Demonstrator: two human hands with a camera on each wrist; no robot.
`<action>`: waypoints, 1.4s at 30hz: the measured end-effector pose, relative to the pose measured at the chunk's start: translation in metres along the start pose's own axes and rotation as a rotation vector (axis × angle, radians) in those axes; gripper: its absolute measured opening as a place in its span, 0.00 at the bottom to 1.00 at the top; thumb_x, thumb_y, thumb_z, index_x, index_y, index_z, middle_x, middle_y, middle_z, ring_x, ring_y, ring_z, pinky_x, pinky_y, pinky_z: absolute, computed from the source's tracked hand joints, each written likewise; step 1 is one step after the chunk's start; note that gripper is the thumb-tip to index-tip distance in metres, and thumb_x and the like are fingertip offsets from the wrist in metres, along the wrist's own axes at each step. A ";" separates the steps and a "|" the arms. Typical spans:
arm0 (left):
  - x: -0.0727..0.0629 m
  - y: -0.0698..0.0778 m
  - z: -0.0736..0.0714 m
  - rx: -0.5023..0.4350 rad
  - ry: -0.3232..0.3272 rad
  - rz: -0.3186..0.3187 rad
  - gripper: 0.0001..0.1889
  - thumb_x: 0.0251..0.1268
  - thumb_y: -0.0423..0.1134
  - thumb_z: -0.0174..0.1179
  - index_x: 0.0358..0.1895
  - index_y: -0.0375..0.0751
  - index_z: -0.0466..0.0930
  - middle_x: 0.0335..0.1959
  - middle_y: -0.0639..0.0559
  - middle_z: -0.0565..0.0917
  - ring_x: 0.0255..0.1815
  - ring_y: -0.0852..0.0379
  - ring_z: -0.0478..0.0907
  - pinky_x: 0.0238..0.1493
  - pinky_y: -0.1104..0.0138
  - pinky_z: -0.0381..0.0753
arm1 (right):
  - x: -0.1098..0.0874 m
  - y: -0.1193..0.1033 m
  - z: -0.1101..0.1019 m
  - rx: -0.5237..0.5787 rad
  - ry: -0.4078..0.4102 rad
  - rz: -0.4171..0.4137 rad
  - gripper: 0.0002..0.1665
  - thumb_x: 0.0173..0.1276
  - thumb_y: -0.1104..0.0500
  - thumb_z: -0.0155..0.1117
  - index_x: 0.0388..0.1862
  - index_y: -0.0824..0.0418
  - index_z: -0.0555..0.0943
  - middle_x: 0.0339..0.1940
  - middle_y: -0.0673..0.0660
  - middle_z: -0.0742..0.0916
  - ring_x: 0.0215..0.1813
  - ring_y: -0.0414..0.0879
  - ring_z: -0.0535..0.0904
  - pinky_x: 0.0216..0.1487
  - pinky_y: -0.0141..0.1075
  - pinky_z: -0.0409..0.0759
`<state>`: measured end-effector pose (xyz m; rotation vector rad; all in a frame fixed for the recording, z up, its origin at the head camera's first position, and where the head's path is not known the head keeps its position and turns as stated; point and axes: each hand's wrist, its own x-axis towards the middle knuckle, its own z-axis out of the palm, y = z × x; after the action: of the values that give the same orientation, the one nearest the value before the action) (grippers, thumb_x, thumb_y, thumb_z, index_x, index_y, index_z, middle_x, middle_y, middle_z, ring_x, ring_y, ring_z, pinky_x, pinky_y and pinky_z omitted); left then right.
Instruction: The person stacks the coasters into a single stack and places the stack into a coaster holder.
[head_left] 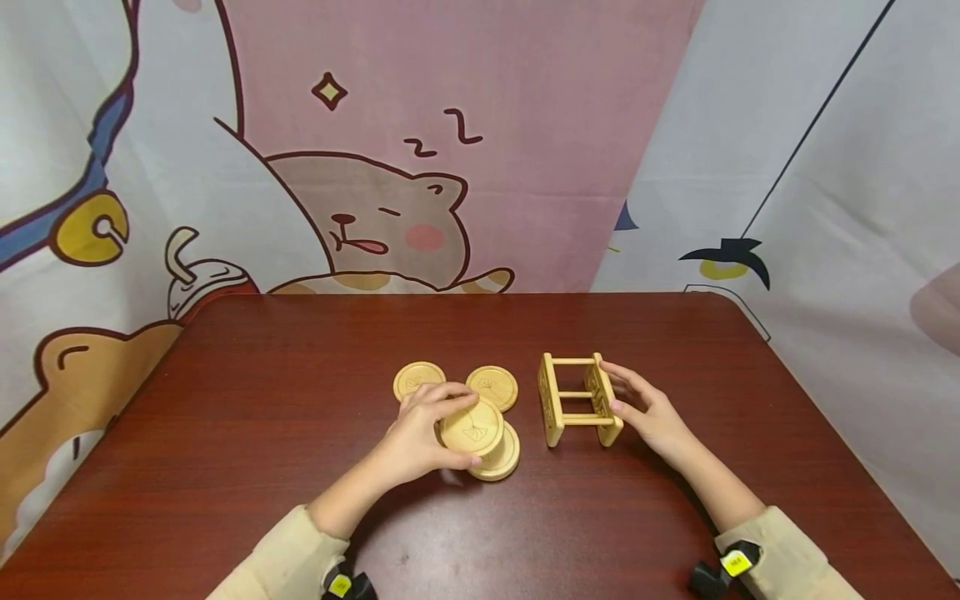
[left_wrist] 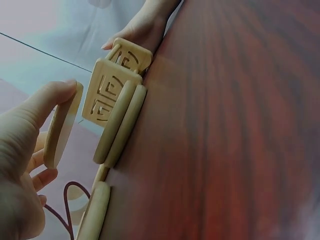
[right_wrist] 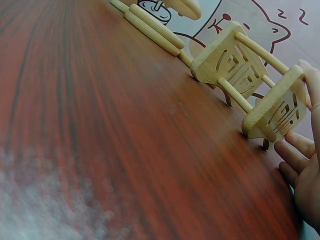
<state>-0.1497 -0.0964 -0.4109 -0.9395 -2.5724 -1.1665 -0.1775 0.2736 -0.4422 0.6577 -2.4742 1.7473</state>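
Note:
In the head view my left hand (head_left: 423,429) pinches a round wooden coaster (head_left: 472,427) by its rim, thumb on one side and fingers on the other. The left wrist view shows this coaster (left_wrist: 62,127) tilted and clear of the table, above two stacked coasters (left_wrist: 120,122). Two more coasters lie flat beyond the hand, one at the left (head_left: 417,378) and one at the right (head_left: 492,388). My right hand (head_left: 652,417) rests its fingertips against the right panel of a wooden coaster rack (head_left: 577,394), which stands on the table with crossbars joining two carved panels.
The dark red-brown wooden table (head_left: 585,517) carries the coasters and the rack. A cloth backdrop (head_left: 540,150) with cartoon animals hangs along its far edge and sides. Each wrist wears a black band with a small camera.

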 end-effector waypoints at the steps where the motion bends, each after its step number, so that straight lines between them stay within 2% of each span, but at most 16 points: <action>1: 0.000 0.000 0.001 0.004 -0.006 0.008 0.40 0.33 0.50 0.79 0.57 0.40 0.80 0.57 0.57 0.76 0.57 0.56 0.67 0.59 0.50 0.57 | 0.000 0.000 0.000 0.001 0.000 0.001 0.31 0.70 0.69 0.56 0.71 0.62 0.65 0.64 0.68 0.73 0.60 0.37 0.71 0.52 0.28 0.72; 8: 0.001 0.000 0.010 0.012 -0.052 0.052 0.41 0.33 0.51 0.79 0.58 0.38 0.79 0.57 0.55 0.77 0.58 0.54 0.67 0.56 0.51 0.59 | -0.001 0.002 0.000 -0.008 -0.001 0.007 0.31 0.70 0.69 0.55 0.72 0.61 0.64 0.63 0.68 0.73 0.60 0.37 0.71 0.52 0.28 0.72; 23: 0.002 0.000 0.022 0.043 -0.093 0.040 0.42 0.34 0.50 0.79 0.59 0.39 0.78 0.58 0.55 0.77 0.57 0.55 0.67 0.55 0.54 0.60 | -0.001 0.000 0.000 -0.024 0.002 0.005 0.31 0.70 0.68 0.56 0.71 0.61 0.65 0.63 0.68 0.74 0.60 0.36 0.71 0.51 0.28 0.72; 31: 0.002 0.000 0.025 0.043 -0.112 0.029 0.41 0.35 0.50 0.78 0.60 0.39 0.78 0.59 0.55 0.76 0.58 0.54 0.67 0.59 0.52 0.58 | -0.001 0.001 0.001 -0.004 0.004 -0.006 0.31 0.69 0.69 0.56 0.71 0.62 0.65 0.63 0.69 0.73 0.59 0.37 0.72 0.51 0.28 0.72; 42: 0.003 -0.001 0.025 0.064 -0.128 0.028 0.40 0.36 0.50 0.78 0.60 0.40 0.78 0.60 0.53 0.76 0.57 0.54 0.68 0.57 0.52 0.59 | 0.000 -0.001 0.001 -0.004 0.007 0.001 0.31 0.70 0.69 0.56 0.71 0.62 0.65 0.64 0.68 0.73 0.60 0.36 0.71 0.52 0.27 0.71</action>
<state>-0.1500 -0.0773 -0.4279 -1.0648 -2.6680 -1.0422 -0.1771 0.2729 -0.4416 0.6496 -2.4729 1.7417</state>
